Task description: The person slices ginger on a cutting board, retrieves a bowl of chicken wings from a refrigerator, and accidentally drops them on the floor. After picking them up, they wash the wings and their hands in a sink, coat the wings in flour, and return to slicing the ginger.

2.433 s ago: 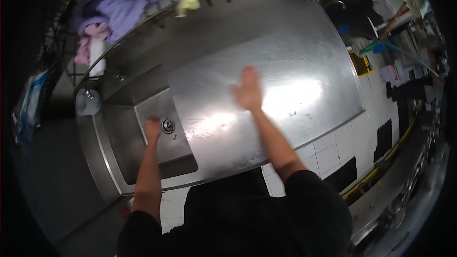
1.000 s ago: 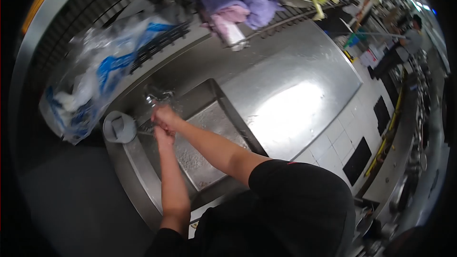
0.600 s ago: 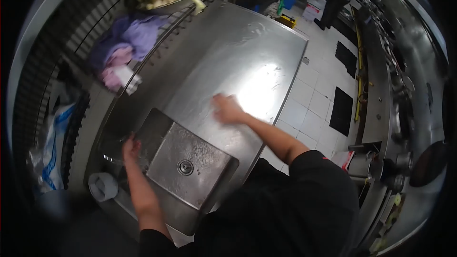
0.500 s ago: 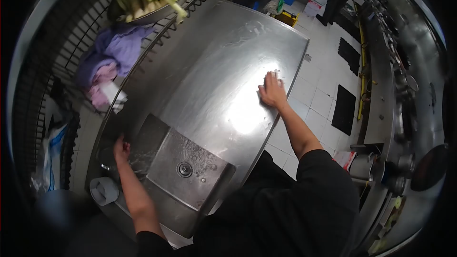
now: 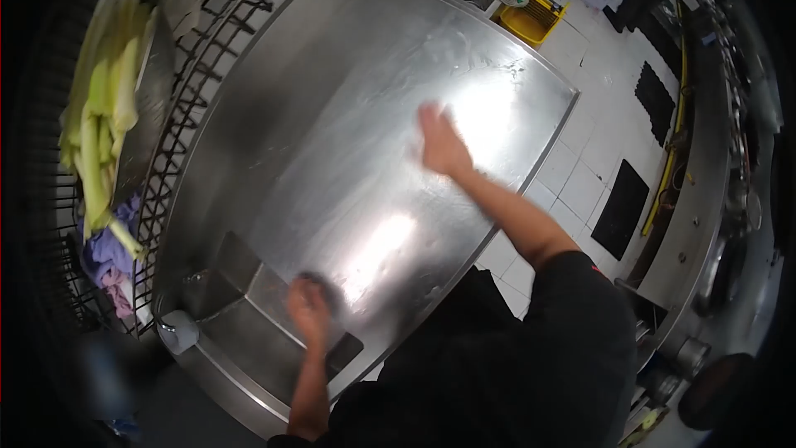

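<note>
The shiny bench point(image 5: 332, 158) fills the middle of the frame. It lies under the right hand point(image 5: 445, 145), whose blurry fingers stretch out straight. The left hand point(image 5: 309, 311), lower middle, is by the sink point(image 5: 249, 340) edge; I can't tell if its fingers are apart. Green stalks point(image 5: 98, 116) sit upper left.

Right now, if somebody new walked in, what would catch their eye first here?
Probably the broad steel counter filling the middle, with bright glare and the blurred right hand over it. Next, the pale green stalks on the wire rack at left. Then the yellow bucket on the floor past the counter's far end.
</note>
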